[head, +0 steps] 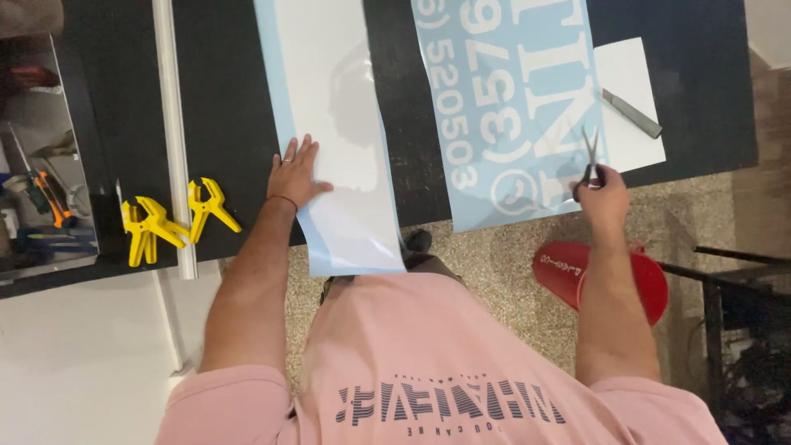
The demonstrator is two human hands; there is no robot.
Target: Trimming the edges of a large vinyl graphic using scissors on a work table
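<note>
My left hand (295,175) lies flat, fingers spread, on the left edge of a long white glossy sheet with a pale blue border (338,124) that hangs over the front of a black table (222,107). My right hand (604,191) grips a pair of scissors (590,152), blades pointing away from me, over the lower right corner of a light blue sheet with white cut-out characters (511,99). That blue sheet lies to the right of the white one and also overhangs the table edge.
Yellow spring clamps (165,221) lie on the table at the left beside a white tube (175,124). A grey utility knife (631,114) rests on a white paper (630,99) at the right. A red bucket (606,280) stands on the speckled floor. Tools fill a tray (41,189) far left.
</note>
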